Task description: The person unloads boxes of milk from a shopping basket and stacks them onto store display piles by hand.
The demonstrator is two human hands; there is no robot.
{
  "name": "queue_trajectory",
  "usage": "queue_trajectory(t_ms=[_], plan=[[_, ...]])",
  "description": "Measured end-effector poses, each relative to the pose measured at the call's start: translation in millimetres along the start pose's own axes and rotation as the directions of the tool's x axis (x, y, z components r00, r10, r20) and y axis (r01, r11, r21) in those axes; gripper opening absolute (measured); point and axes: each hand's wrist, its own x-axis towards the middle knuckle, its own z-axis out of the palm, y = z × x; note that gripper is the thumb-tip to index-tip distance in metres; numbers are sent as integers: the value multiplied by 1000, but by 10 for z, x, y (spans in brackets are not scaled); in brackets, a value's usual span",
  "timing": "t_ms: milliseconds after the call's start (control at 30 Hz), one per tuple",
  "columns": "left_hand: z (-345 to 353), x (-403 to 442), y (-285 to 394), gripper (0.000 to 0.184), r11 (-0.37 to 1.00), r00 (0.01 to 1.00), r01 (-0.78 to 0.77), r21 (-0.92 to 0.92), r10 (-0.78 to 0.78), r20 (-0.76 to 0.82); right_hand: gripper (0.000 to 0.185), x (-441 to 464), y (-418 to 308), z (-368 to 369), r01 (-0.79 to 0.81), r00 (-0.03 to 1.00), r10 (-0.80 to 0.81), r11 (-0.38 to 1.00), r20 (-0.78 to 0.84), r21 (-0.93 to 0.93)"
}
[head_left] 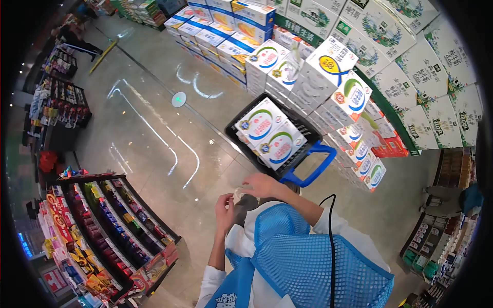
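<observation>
My left hand [224,208] is closed, its fingertips pinched together near my waist. Close beside it, my right hand [261,186] is also closed, with its fingers bent toward the left one. A small pale, thin piece [238,194] shows between the two hands; its kind is too small to tell. Just beyond my right hand stands a black shopping basket [245,150] with a blue handle [326,163], apart from my fingers. White milk cartons [257,124] with green and blue arcs lie side by side in the basket.
Stacked milk boxes [328,61] rise behind the basket, with blue-and-white cartons [226,49] farther left. A tiered snack rack [110,231] stands at lower left. A person [77,38] with a yellow floor mop [103,56] is at far left; another person [452,199] is at right.
</observation>
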Motion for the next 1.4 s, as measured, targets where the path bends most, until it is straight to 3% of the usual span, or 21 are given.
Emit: queue_trajectory(t_ms=[100,167,300,500,833,900,1033,1100,1400], plan=[[-601,-93,-217,18,999,998,49,23,-48,-34,37,272,-405,402,66,998,-65,993,-13,98],[-873,-69,-333,18,989,982,145,-21,-146,-120,35,417,-590,495,42,995,-49,996,87,81],[-1166,111,-585,19,975,974,189,-118,-201,-102,33,605,-704,584,22,1000,-23,998,15,61],[-1309,845,-417,21,987,988,133,-92,-124,91,30,965,-643,409,-123,987,129,990,-97,67],[-1645,2582,53,20,998,943,-39,55,18,332,28,2196,-303,-142,-193,925,210,978,-316,84],[-1746,2893,154,21,994,922,-62,94,21,386,28,2489,-282,-270,-154,903,197,978,-381,140],[-1882,3410,174,24,988,887,-81,129,13,462,33,2841,-395,-631,-230,883,277,959,-379,163],[-1896,3611,177,24,993,887,-69,98,16,462,39,2974,-391,-754,-139,872,201,976,-445,168],[-1817,4680,212,26,982,746,-127,137,4,666,40,3311,-240,-1002,-296,770,404,912,-494,284]])
